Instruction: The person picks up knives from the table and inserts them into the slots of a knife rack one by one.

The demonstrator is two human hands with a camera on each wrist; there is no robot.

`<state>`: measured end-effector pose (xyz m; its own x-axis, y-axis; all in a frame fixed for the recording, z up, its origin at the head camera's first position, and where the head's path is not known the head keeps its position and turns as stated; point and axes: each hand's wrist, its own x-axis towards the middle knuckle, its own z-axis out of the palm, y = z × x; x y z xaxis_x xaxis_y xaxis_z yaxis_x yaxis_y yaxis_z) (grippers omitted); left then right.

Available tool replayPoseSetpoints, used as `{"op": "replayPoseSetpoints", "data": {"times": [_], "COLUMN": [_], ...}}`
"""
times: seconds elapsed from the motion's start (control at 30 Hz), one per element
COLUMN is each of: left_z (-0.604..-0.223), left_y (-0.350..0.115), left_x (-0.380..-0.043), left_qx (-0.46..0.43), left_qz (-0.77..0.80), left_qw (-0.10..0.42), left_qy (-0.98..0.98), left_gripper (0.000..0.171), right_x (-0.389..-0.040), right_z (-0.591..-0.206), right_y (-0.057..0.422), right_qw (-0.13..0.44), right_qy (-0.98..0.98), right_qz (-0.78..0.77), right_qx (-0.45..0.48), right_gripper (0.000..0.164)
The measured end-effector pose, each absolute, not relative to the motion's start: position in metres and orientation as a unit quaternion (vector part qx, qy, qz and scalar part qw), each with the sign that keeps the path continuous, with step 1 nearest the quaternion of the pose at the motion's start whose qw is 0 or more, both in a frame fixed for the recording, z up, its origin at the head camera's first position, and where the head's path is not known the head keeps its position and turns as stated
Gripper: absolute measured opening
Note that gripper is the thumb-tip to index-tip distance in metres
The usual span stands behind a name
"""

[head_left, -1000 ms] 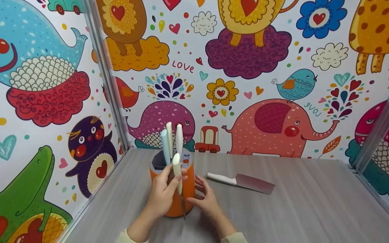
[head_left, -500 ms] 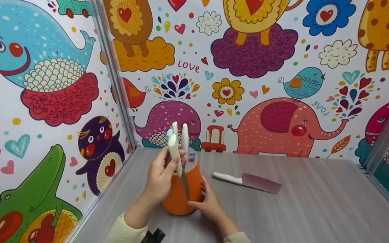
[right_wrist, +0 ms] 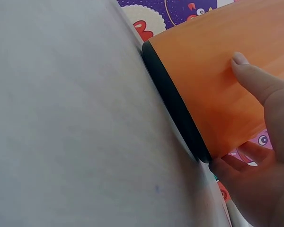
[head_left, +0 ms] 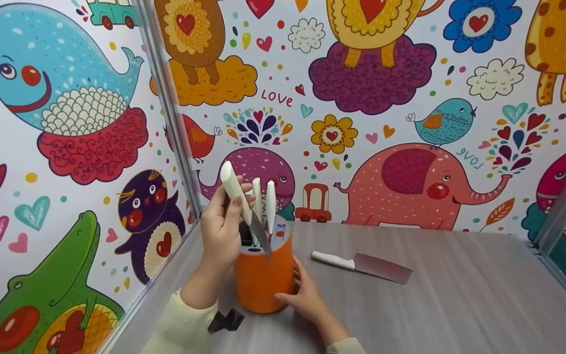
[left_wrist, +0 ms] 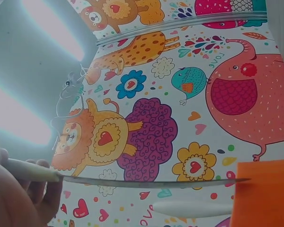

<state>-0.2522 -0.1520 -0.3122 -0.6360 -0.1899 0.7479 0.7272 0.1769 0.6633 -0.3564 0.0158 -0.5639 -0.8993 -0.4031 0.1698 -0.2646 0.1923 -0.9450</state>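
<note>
My left hand (head_left: 218, 231) grips a kitchen knife (head_left: 234, 184) by its cream handle. The blade slants down to the right, its tip overlapping the upper front of an orange knife block (head_left: 263, 282) in the head view. In the left wrist view the knife's blade (left_wrist: 151, 182) runs across, ending in front of the block's orange wall (left_wrist: 265, 198). Other pale-handled knives (head_left: 271, 201) stand upright in the block. My right hand (head_left: 305, 292) holds the block's lower right side, thumb in front; the right wrist view shows its thumb (right_wrist: 255, 78) on the orange wall.
A cleaver (head_left: 381, 268) with a white handle lies flat on the grey table (head_left: 440, 305), right of the block. Patterned walls (head_left: 391, 187) close off the back and sides. A small dark object (head_left: 226, 321) sits by the left sleeve.
My left hand has raised the knife up and to the left; its blade tip has risen from the block's lower front to near its top. The right hand has closed in on the block.
</note>
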Motion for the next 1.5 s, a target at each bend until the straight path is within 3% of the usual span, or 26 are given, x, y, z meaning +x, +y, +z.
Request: {"op": "replayPoseSetpoints", "data": {"times": [0.33, 0.6, 1.2, 1.5], "left_z": [-0.305, -0.321, -0.343, -0.362], "left_y": [-0.140, -0.138, -0.140, -0.137], "left_x": [-0.253, -0.264, -0.286, -0.301], "left_qx": [-0.174, -0.181, -0.152, -0.120], "left_qz": [-0.582, -0.552, -0.574, -0.585], "left_qw": [0.447, 0.469, 0.446, 0.389], "left_qy": [-0.656, -0.664, -0.669, -0.701], "left_gripper": [0.037, 0.037, 0.038, 0.039], "right_x": [-0.356, -0.355, -0.356, -0.355], "right_z": [-0.562, -0.567, -0.564, -0.564], "right_y": [0.015, 0.012, 0.014, 0.014], "right_qw": [0.051, 0.056, 0.060, 0.050], "right_qy": [0.761, 0.757, 0.758, 0.758], "right_qz": [-0.606, -0.614, -0.620, -0.621], "right_qx": [-0.225, -0.215, -0.191, -0.194], "right_gripper": [0.109, 0.108, 0.108, 0.109]}}
